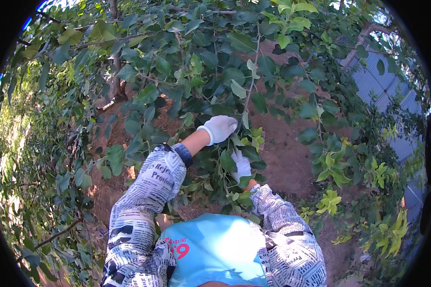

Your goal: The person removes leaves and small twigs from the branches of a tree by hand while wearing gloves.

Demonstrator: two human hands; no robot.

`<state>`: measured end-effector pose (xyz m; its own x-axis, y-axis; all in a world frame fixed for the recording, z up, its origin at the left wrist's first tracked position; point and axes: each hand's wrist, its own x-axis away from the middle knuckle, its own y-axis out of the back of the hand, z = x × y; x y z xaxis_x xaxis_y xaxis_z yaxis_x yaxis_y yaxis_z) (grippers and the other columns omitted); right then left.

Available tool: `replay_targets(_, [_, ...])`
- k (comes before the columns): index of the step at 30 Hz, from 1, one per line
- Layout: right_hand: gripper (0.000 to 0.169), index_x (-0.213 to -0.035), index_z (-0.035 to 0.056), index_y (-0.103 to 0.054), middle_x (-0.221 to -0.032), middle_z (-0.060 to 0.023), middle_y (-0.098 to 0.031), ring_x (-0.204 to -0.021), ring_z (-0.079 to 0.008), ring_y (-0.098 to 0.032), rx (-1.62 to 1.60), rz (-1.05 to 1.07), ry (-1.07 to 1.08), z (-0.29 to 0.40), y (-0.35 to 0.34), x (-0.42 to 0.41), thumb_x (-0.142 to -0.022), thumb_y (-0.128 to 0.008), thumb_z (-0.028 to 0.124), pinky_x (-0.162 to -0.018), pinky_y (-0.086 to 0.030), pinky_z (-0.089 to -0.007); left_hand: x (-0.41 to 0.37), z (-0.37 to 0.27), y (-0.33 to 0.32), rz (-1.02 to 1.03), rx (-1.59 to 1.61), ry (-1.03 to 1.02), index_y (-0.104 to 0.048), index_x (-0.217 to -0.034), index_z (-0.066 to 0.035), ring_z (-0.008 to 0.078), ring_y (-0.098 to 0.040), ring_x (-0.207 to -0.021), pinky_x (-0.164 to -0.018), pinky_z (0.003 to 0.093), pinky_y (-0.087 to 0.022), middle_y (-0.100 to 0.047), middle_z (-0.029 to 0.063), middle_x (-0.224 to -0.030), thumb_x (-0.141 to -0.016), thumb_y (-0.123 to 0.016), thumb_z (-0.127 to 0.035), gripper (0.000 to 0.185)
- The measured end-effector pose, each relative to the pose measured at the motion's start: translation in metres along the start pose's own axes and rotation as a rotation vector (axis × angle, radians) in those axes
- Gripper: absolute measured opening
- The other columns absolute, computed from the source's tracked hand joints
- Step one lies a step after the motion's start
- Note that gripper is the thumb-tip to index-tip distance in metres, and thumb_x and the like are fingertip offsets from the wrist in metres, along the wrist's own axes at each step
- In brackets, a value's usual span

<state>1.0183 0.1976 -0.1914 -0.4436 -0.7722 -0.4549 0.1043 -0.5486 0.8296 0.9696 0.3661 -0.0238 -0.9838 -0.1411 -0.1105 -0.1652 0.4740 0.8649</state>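
Note:
My left hand [221, 129], in a white glove, is among the leaves in the middle of the view. Its fingers are curled together on a thin leafy branch [250, 89] that hangs from above; the exact grip is on the far side. Lower and to the right, my right hand [241, 165], also white-gloved, points its fingers upward into the same foliage. Leaves cover part of that hand, so whether it pinches a stem is hidden. Broad green leaves [227, 161] hang between the two hands, close to my chest.
Dense branches surround me. A slim tree trunk [115, 71] stands at the upper left, and a thicker limb [359, 45] at the upper right. Brown bare soil [287, 154] shows below. A grey panelled surface [380, 86] lies beyond the leaves on the right.

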Motion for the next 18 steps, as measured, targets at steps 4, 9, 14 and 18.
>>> replay_targets(4, [0.047, -0.124, 0.0056, -0.051, -0.125, -0.0202, -0.050, -0.074, -0.0400, -0.058, -0.006, 0.063, -0.118, 0.010, 0.005, 0.001, -0.081, -0.059, 0.023, -0.065, -0.050, -0.0474, -0.037, 0.025, -0.072, 0.043, 0.084, 0.159, -0.065, -0.105, -0.005, 0.0395, -0.061, -0.097, -0.087, 0.0450, -0.047, -0.066, 0.0198, -0.100, -0.092, -0.046, -0.036, 0.039])
replay_targets(9, [0.035, -0.114, 0.0065, -0.057, -0.116, -0.0201, -0.053, -0.076, -0.0388, -0.060, -0.049, 0.131, -0.147, 0.007, 0.010, -0.004, -0.081, -0.057, 0.019, -0.062, -0.050, -0.0458, -0.039, 0.040, -0.102, -0.026, 0.326, 0.182, -0.065, -0.109, -0.006, 0.0368, -0.061, -0.098, -0.088, 0.0423, -0.047, -0.067, 0.0177, -0.102, -0.092, -0.048, -0.040, 0.041])
replay_targets(14, [0.030, -0.110, 0.0100, -0.059, -0.114, -0.0189, -0.053, -0.075, -0.0374, -0.062, 0.184, 0.068, 0.125, -0.033, -0.015, -0.012, -0.083, -0.056, 0.021, -0.061, -0.051, -0.0464, -0.034, 0.093, -0.135, -0.125, 0.660, 0.003, -0.063, -0.113, -0.008, 0.0297, -0.063, -0.098, -0.086, 0.0354, -0.048, -0.067, 0.0140, -0.105, -0.095, -0.051, -0.030, 0.031])
replay_targets(18, [0.032, -0.119, 0.0191, -0.057, -0.131, -0.0147, -0.050, -0.093, -0.0357, -0.064, -0.039, 0.654, 0.371, -0.050, 0.062, -0.041, -0.087, -0.056, 0.025, -0.081, -0.052, -0.0429, -0.026, 0.088, -0.140, -0.161, 0.513, 0.058, -0.062, -0.108, -0.005, 0.0284, -0.065, -0.094, -0.083, 0.0349, -0.050, -0.067, 0.0132, -0.101, -0.095, -0.053, -0.026, 0.026])
